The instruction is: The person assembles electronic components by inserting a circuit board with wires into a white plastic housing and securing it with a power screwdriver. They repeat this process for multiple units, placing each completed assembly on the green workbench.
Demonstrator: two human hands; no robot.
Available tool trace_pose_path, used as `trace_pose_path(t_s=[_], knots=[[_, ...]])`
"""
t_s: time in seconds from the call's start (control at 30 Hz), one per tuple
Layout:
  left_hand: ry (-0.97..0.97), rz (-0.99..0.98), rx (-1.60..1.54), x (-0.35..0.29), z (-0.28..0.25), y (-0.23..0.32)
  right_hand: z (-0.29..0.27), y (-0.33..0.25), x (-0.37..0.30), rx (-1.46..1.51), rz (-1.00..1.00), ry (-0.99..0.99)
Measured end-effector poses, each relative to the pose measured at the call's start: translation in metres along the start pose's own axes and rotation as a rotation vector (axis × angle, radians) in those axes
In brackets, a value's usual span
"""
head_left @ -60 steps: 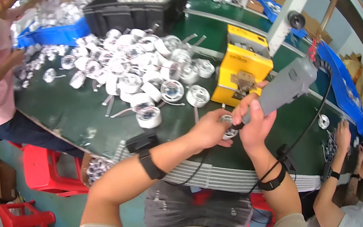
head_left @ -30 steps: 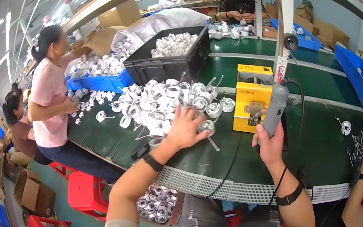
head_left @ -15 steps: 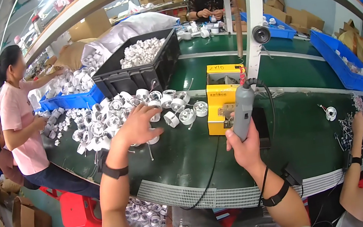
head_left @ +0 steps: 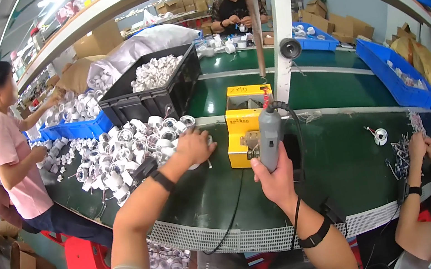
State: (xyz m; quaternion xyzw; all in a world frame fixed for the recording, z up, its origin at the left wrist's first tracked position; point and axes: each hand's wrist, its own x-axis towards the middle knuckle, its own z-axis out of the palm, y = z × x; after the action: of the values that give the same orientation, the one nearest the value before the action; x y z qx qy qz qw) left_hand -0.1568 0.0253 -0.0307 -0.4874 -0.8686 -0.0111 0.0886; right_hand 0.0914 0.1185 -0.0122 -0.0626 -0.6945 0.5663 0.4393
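My right hand is wrapped round a grey electric screwdriver, held upright with its black cable looping from the top. Just left of it stands a yellow box-shaped fixture with a metal clamp on its front. My left hand lies palm down at the right edge of a heap of white round lamp-holder-like parts. Its fingers are bent but apart and touch the parts there; what lies beneath the palm is partly hidden.
A black crate of small white parts stands behind the heap, beside a blue bin. A white post rises behind the fixture. At the right, another person's hands work over small dark parts. Red stools stand at lower left.
My left hand has moved right and down onto the heap's edge, and the loose white parts at that edge now lie closer to the heap. My right hand keeps its hold on the screwdriver.
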Motion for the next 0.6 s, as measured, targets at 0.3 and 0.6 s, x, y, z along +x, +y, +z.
trace_pose_path(t_s=[0.3, 0.6], knots=[[0.11, 0.082, 0.078, -0.069, -0.022, -0.055, 0.002, -0.011, 0.005, -0.136, -0.023, -0.203], [0.527, 0.06, -0.106, -0.112, -0.069, -0.009, -0.2, -0.004, 0.061, -1.175, -0.198, 0.419]])
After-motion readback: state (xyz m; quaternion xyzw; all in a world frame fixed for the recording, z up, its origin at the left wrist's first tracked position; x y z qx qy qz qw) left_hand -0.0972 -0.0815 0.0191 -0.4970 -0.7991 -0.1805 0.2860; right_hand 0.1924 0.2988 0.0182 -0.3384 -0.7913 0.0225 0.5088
